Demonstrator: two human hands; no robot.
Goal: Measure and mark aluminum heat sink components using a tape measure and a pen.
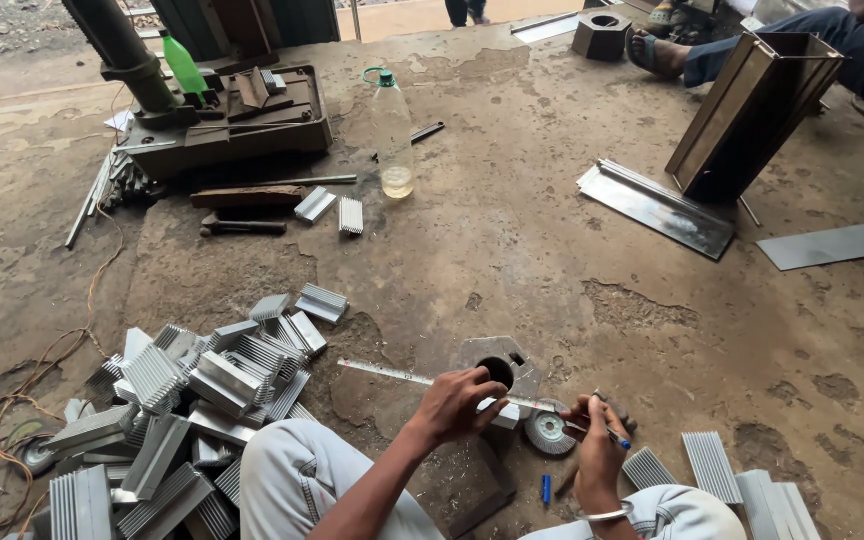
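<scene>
Near the floor's [512, 250] front edge, the left hand [452, 405] pinned a tape [392, 373] across a small finned piece [505, 413], probably light, stiff and best held by its flat sides, while the right hand [597, 440] pinched a pen [607, 433].
</scene>
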